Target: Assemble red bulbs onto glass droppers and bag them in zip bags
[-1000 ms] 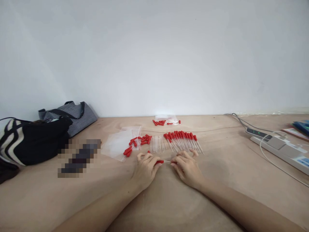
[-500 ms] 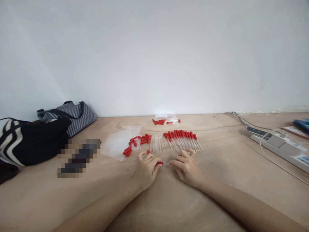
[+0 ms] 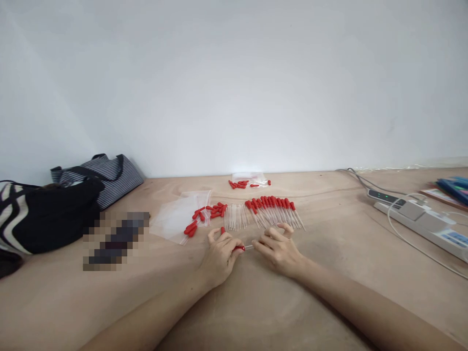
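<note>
My left hand point(image 3: 219, 258) pinches a red rubber dropper bulb point(image 3: 239, 248) between thumb and forefinger, its mouth turned right. A second red bulb point(image 3: 223, 230) stands up by the curled fingers of the same hand. In the fingertips of my right hand point(image 3: 280, 251) is a thin clear dropper tube point(image 3: 249, 247). Its end meets the mouth of the pinched bulb; whether it sits inside, I cannot tell. Just beyond lie a row of bare clear tubes point(image 3: 236, 218) and a fan of droppers with red bulbs point(image 3: 272, 202).
Loose red bulbs point(image 3: 217, 209) lie beside flat clear zip bags point(image 3: 171, 219). More bulbs point(image 3: 239, 184) rest near the wall with another bag point(image 3: 248, 176). Bags point(image 3: 113, 175) and a blurred-out dark object point(image 3: 119, 241) are at left. A power strip point(image 3: 435, 226) with cables is at right.
The whole view has shifted slightly left. My left hand has tilted the bulb a little, so its mouth faces me more. Both hands keep their grips.
</note>
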The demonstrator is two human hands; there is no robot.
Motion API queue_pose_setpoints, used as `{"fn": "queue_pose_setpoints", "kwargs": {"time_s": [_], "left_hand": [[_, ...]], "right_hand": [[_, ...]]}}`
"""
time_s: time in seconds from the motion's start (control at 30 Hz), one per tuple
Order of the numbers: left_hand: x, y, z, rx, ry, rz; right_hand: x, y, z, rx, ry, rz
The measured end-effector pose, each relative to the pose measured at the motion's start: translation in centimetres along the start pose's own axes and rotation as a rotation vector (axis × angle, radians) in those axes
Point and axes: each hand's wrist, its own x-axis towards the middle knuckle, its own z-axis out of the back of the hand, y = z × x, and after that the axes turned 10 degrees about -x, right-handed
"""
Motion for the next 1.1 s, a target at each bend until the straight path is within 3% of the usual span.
{"fn": "queue_pose_setpoints", "kwargs": {"time_s": [0.17,0.37,0.6,0.87,1.1], "left_hand": [[0.0,0.0,0.1,-0.012,-0.013,-0.006],[-0.1,0.3,0.0,-0.048,-0.025,-0.007],[0.0,0.2,0.1,-0.049,-0.073,0.016],[-0.2,-0.1,0.0,-0.056,-0.045,-0.041],[-0.3,0.0,-0.1,-0.028,-0.042,-0.041]], "right_hand": [[0.0,-0.3,0.0,-0.004,0.039,-0.043],[-0.2,-0.2,0.1,-0.06,-0.035,0.032],[0.4,1.1,0.7,0.057,0.115,-0.19],[1.0,1.1,0.8,0.198,0.186,-0.203],[1.7,1.4,0.3,0.288,0.36,-0.28]]}}
